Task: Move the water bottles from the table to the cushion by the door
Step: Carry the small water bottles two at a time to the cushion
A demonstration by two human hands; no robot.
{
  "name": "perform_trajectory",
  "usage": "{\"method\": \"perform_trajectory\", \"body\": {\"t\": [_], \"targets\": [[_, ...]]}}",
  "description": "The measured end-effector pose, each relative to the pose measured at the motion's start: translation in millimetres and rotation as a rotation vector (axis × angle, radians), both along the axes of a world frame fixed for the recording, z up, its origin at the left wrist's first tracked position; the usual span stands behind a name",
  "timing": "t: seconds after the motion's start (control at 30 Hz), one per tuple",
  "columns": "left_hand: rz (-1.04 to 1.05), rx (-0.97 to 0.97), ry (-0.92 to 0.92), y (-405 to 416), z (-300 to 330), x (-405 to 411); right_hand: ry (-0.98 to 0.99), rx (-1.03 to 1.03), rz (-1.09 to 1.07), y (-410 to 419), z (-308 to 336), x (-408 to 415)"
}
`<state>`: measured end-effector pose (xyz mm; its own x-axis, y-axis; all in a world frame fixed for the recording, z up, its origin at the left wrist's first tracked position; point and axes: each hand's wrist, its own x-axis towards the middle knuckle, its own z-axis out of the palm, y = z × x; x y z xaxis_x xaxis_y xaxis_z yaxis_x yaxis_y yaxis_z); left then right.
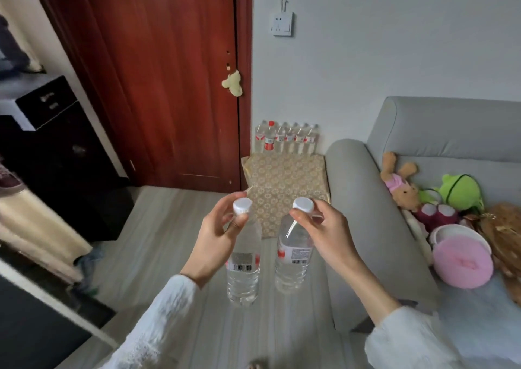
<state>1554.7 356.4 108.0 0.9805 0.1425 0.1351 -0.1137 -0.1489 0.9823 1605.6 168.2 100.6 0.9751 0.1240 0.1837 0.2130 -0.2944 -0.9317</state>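
Clear water bottles hang by their necks, left hand (217, 236) pinching one bottle (244, 267), right hand (324, 227) another (293, 255); lower both upright onto the patterned cushion (284, 182).

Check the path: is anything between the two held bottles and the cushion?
Nothing visible. The left hand and right hand each grip a bottle by the neck; only bare floor lies before the cushion. Its near part is free; a row of bottles stands behind it.
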Motion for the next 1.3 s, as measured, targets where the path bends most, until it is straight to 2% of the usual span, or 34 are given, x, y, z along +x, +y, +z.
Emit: {"method": "perform_trajectory", "body": {"t": [0.13,0.33,0.47,0.57,0.67,0.83,1.07,1.3], "targets": [[-0.056,0.013,-0.012,5.8,5.0,106.5,-0.024,-0.011,-0.047,3.6,9.9,93.8],[-0.113,0.047,0.017,10.6,0.6,225.3,-0.017,-0.052,-0.086,2.9,11.5,204.3],[-0.086,0.074,0.04,8.7,-17.5,330.0,0.023,-0.088,-0.085,0.5,-4.7,314.0],[-0.097,0.083,0.058,12.5,-18.0,349.6,0.029,-0.112,-0.062,3.3,-9.7,335.1],[-0.038,0.134,0.086,15.5,-29.1,419.7,0.033,-0.148,-0.011,6.3,-21.1,406.3],[0.009,0.296,0.125,22.2,-43.7,530.0,0.027,-0.264,0.063,11.4,-33.2,517.1],[0.029,0.547,0.221,42.1,-81.1,652.6,0.13,-0.493,0.118,32.9,-76.2,640.7],[-0.17,0.747,0.349,76.4,-142.2,771.1,0.345,-0.587,0.056,67.7,-144.7,735.1]]}}
